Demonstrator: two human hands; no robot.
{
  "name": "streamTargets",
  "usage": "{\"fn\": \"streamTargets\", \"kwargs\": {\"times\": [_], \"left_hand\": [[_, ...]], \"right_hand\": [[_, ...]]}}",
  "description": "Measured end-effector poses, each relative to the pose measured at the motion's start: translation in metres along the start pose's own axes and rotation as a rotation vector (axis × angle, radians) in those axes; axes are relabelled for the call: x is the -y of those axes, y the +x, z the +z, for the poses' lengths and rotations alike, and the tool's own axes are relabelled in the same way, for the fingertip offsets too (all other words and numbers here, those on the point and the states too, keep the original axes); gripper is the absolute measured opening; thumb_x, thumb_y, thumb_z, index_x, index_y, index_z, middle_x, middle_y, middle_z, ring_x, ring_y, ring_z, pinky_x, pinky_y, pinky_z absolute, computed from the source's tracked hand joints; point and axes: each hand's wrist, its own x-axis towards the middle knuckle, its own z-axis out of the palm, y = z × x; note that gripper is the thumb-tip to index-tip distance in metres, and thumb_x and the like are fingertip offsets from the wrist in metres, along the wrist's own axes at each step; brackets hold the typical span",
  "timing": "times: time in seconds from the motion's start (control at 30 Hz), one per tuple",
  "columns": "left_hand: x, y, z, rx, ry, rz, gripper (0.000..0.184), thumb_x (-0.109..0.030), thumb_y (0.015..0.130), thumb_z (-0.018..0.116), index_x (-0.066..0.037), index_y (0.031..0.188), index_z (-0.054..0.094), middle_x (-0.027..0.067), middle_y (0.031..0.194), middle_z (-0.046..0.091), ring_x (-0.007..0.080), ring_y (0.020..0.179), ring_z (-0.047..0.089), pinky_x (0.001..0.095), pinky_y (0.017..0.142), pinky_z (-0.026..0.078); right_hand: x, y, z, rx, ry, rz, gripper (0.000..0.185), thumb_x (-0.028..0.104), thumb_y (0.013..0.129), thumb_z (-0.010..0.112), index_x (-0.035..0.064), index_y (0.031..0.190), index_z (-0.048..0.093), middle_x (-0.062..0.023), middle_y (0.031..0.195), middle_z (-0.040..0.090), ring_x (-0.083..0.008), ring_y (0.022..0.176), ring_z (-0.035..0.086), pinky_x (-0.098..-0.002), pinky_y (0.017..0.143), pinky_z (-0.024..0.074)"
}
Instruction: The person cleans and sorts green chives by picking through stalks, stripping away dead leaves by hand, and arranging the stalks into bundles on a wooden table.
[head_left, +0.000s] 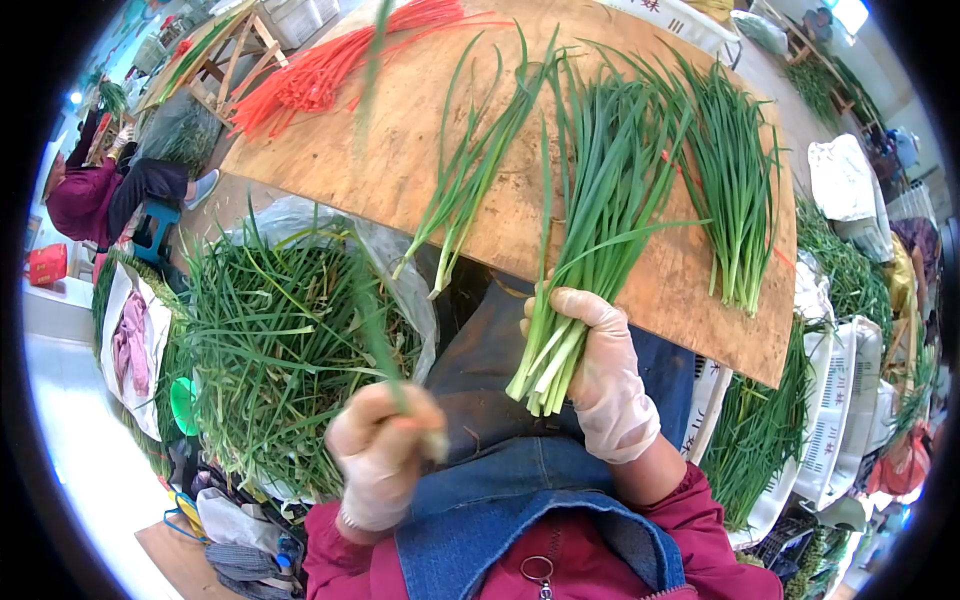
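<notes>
The right hand (598, 365) clasps a chive bunch (615, 190) lengthwise, tips away, the left hand (385, 440) a blurred stalk (372, 320); Chinese characters mark a crate (838, 430).

- Pale walls (897, 85) far left and far right
- Grey-brown floor (212, 218) on the left
- Wooden-framed table (268, 38), far left
- Blue stool (155, 225), left
- Bright white light (850, 13), far right

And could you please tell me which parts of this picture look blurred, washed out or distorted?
Head view: the left hand and its green stalk are blurred; the bundle of green stalks in the right hand is sharper; the lower left edge is washed out; fisheye distortion curves the surroundings.
</notes>
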Motion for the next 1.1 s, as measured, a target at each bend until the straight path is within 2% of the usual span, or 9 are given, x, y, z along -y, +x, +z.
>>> {"fn": "streamTargets", "kwargs": {"times": [0.07, 0.13, 0.23, 0.37, 0.47, 0.77, 0.9, 1.03, 1.1], "left_hand": [[-0.002, -0.002, -0.028, -0.133, 0.085, 0.264, 0.023, -0.023, 0.091, 0.053, -0.003, 0.081, 0.054, 0.0047, 0.060, 0.051, 0.0119, 0.043, 0.045, 0.0228, 0.036, 0.036], [-0.010, -0.009, -0.058, -0.609, 0.127, 0.171, 0.020, -0.019, 0.093, 0.050, -0.006, 0.079, 0.055, 0.0025, 0.059, 0.052, 0.0087, 0.042, 0.044, 0.0216, 0.036, 0.034], [-0.013, -0.011, -0.091, -0.780, 0.527, -0.044, 0.025, -0.024, 0.091, 0.054, -0.006, 0.074, 0.057, -0.0008, 0.058, 0.049, 0.0062, 0.044, 0.040, 0.0213, 0.038, 0.030], [0.005, 0.013, -0.049, -0.379, 0.720, -0.293, 0.015, -0.015, 0.084, 0.061, -0.001, 0.084, 0.065, 0.0037, 0.067, 0.060, 0.0096, 0.057, 0.051, 0.0246, 0.051, 0.041], [0.040, 0.050, -0.017, -0.204, 1.024, 0.257, 0.015, -0.011, 0.077, 0.065, 0.000, 0.088, 0.063, 0.0164, 0.079, 0.063, 0.0275, 0.065, 0.061, 0.0342, 0.061, 0.048], [0.065, 0.109, 0.018, -0.021, 1.941, 0.633, 0.013, -0.013, 0.072, 0.064, -0.007, 0.076, 0.054, 0.0087, 0.071, 0.051, 0.0253, 0.063, 0.055, 0.0346, 0.053, 0.044], [0.044, 0.107, 0.006, -0.230, 1.406, 0.774, 0.003, -0.008, 0.078, 0.061, -0.007, 0.080, 0.060, 0.0068, 0.070, 0.056, 0.0210, 0.059, 0.053, 0.0334, 0.051, 0.044], [-0.002, 0.061, -0.023, -0.693, 0.477, 0.297, 0.017, -0.017, 0.089, 0.055, -0.002, 0.086, 0.062, 0.0021, 0.071, 0.057, 0.0091, 0.056, 0.048, 0.0250, 0.047, 0.040], [-0.004, 0.043, -0.068, -0.819, 0.290, 0.326, 0.018, -0.018, 0.090, 0.054, -0.003, 0.086, 0.062, 0.0020, 0.067, 0.056, 0.0086, 0.054, 0.047, 0.0232, 0.046, 0.038]], "right_hand": [[0.002, -0.001, 0.001, -0.011, -0.008, -0.013, 0.022, 0.004, 0.074, 0.062, -0.0028, 0.095, 0.058, -0.0136, 0.082, 0.062, -0.0252, 0.074, 0.064, -0.0386, 0.070, 0.0555], [0.001, -0.002, 0.000, 0.009, -0.004, -0.013, 0.022, 0.004, 0.074, 0.062, -0.0028, 0.095, 0.057, -0.0136, 0.082, 0.062, -0.0251, 0.074, 0.064, -0.0386, 0.070, 0.0554], [-0.001, 0.000, -0.002, 0.009, -0.002, -0.021, 0.021, 0.003, 0.075, 0.062, -0.0024, 0.095, 0.057, -0.0130, 0.083, 0.062, -0.0251, 0.075, 0.064, -0.0387, 0.070, 0.0555], [-0.002, -0.002, -0.001, -0.008, -0.029, -0.041, 0.022, 0.002, 0.075, 0.061, -0.0013, 0.097, 0.058, -0.0115, 0.085, 0.062, -0.0248, 0.075, 0.064, -0.0394, 0.069, 0.0556], [-0.001, -0.003, -0.002, -0.013, -0.032, -0.048, 0.024, 0.002, 0.074, 0.062, -0.0006, 0.098, 0.058, -0.0104, 0.085, 0.062, -0.0242, 0.076, 0.063, -0.0396, 0.068, 0.0554], [0.001, -0.004, -0.001, -0.054, -0.066, -0.054, 0.025, 0.003, 0.074, 0.062, -0.0024, 0.098, 0.058, -0.0117, 0.083, 0.062, -0.0246, 0.075, 0.063, -0.0401, 0.068, 0.0552], [0.004, -0.003, -0.002, -0.039, -0.041, -0.043, 0.023, 0.003, 0.074, 0.062, -0.0031, 0.097, 0.058, -0.0127, 0.083, 0.062, -0.0247, 0.073, 0.064, -0.0398, 0.068, 0.0553], [0.005, -0.002, -0.003, -0.021, -0.032, -0.034, 0.022, 0.003, 0.074, 0.062, -0.0031, 0.095, 0.058, -0.0125, 0.083, 0.062, -0.0250, 0.073, 0.064, -0.0395, 0.067, 0.0554], [0.005, -0.002, -0.003, -0.024, -0.027, -0.033, 0.022, 0.003, 0.074, 0.062, -0.0027, 0.095, 0.058, -0.0121, 0.083, 0.062, -0.0250, 0.073, 0.064, -0.0396, 0.067, 0.0555]]}}
